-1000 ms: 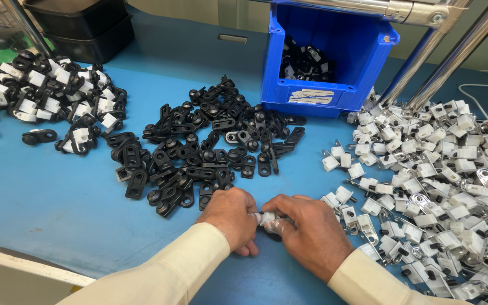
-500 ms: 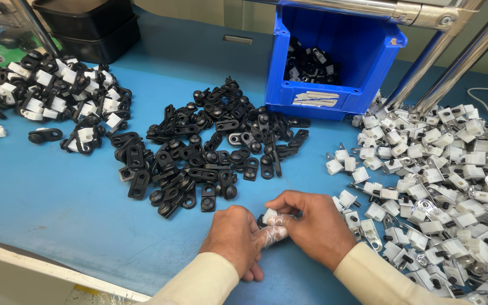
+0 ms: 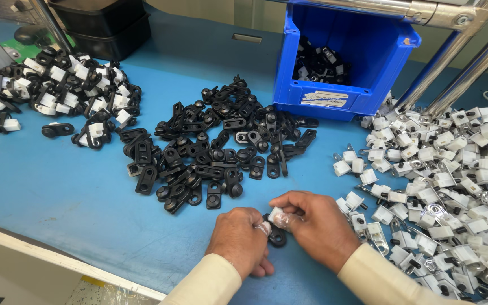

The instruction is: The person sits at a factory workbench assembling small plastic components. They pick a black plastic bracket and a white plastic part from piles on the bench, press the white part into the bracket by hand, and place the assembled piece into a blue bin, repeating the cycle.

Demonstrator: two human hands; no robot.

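Both hands are working close together at the near edge of the blue table [image 3: 57,197], cream sleeves showing at the bottom. The left hand [image 3: 239,237] is curling its fingers around a black clip piece [image 3: 277,234], pinching it from the left. The right hand [image 3: 317,223] is pressing a small white block [image 3: 277,216] down onto that black piece with thumb and forefinger; the fingertips of the two hands are touching over the parts. The two parts are sitting just above the table surface, between the hands; how far they are seated together cannot be told.

Just right of the right hand, a big heap of white blocks with metal clips [image 3: 441,197] is spreading across the table's right side, nearest pieces almost touching the wrist. Beyond the hands, centre, a loose pile of black clip pieces [image 3: 221,147] is lying flat on the table. Further left, a pile of joined black-and-white parts [image 3: 63,96] is running off the left edge. At the back, a blue plastic bin [image 3: 351,62] is standing open-fronted with more black parts inside. Metal frame tubes [image 3: 453,62] are slanting down beside it at right. A black tray [image 3: 103,25] is sitting at the far left corner.
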